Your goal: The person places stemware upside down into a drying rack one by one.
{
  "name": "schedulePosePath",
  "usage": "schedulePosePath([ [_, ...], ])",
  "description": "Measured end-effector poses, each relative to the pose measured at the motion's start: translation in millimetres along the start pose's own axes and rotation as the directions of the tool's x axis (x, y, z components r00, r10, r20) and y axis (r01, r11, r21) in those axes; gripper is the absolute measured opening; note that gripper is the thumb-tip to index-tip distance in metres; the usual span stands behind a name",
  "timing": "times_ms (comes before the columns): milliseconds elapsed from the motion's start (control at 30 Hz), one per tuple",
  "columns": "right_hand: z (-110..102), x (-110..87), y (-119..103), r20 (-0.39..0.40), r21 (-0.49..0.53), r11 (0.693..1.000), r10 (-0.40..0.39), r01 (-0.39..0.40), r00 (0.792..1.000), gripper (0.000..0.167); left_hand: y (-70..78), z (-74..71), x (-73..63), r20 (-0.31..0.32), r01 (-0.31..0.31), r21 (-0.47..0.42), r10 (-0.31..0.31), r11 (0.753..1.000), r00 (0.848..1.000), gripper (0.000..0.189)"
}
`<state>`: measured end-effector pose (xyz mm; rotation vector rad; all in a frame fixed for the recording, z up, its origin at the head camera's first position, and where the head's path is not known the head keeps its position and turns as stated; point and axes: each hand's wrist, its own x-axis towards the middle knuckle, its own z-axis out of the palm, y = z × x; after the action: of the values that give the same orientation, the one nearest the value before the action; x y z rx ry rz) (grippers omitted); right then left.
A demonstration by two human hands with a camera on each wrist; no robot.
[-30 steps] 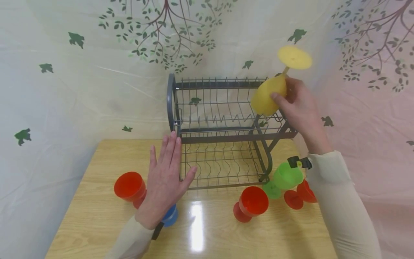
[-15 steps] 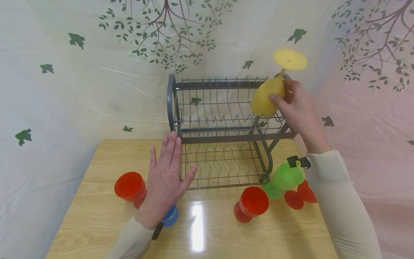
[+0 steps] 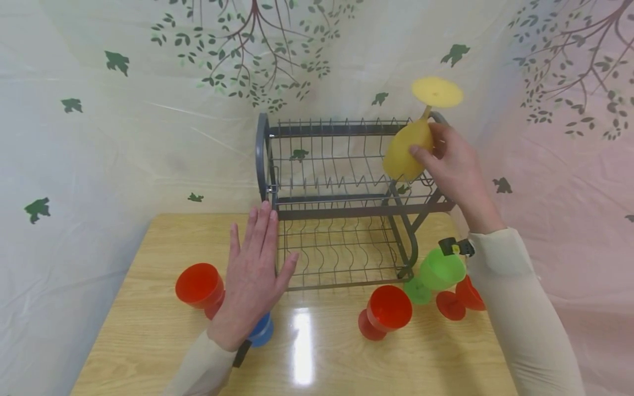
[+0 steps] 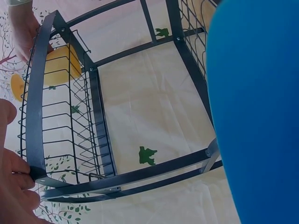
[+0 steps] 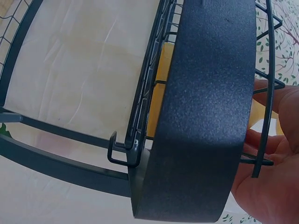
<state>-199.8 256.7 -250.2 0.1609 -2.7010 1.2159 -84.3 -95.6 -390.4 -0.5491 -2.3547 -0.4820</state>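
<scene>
In the head view my right hand (image 3: 453,165) grips a yellow goblet (image 3: 408,151) by its bowl, thumb on the near side. The goblet is upside down and tilted, its round foot up and its rim down in the right end of the upper tier of a dark dish rack (image 3: 337,210). My left hand (image 3: 255,275) lies with straight fingers at the rack's left front, fingertips touching the frame. Below its wrist a blue goblet (image 3: 261,331) is partly hidden; its blue surface (image 4: 261,102) fills the right of the left wrist view.
A red goblet (image 3: 199,286) stands left of my left hand. Right of centre are another red goblet (image 3: 389,308), a green goblet (image 3: 442,269) and a further red one (image 3: 470,293) partly behind my right sleeve. The rack's lower tier (image 3: 342,250) sits on the wooden table (image 3: 148,341).
My right hand and the yellow goblet have shifted slightly left and down, the foot moving most. My left hand stays at the rack; its thumb has drawn in a little.
</scene>
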Motion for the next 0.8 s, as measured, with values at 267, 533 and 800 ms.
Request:
schedulePosePath([
  [267,0.2,1.2,0.6,0.003,-0.017,1.0,0.006,-0.006,1.0,0.074,-0.1,1.0,-0.5,-0.003,-0.002,-0.008,0.002,1.0,1.0,0.074],
  [533,-0.2,2.6,-0.2,0.011,-0.043,0.999,0.009,-0.008,1.0,0.074,0.2,0.7,-0.9,-0.002,-0.005,-0.012,0.005,1.0,1.0,0.074],
  [800,-2.4,0.8,-0.1,0.005,-0.027,0.999,0.04,-0.039,0.999,0.078,1.4,1.0,-0.9,0.001,-0.001,-0.014,0.001,1.0,1.0,0.075],
])
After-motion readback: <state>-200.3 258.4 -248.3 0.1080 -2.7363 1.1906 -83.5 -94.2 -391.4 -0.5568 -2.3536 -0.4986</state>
